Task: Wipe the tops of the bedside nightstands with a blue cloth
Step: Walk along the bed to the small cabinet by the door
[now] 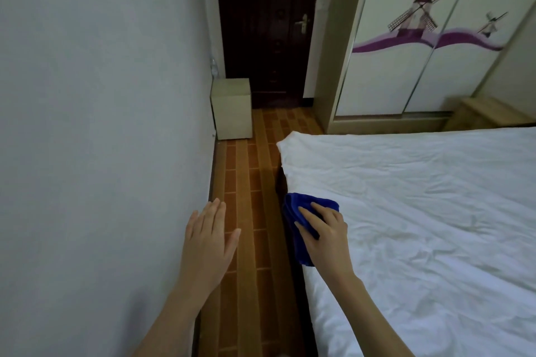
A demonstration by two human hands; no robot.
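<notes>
On rumpled white sheet [420,197]: bunched blue cloth [298,211].

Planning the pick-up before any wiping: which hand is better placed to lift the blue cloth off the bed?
Right hand: its fingers already rest on the blue cloth at the bed edge. Left hand hovers open, empty, over the floor by the wall.

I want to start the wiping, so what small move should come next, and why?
Probably lift the blue cloth off the bed: the right hand already rests on it at the mattress edge, while the left hand is open and empty.
</notes>
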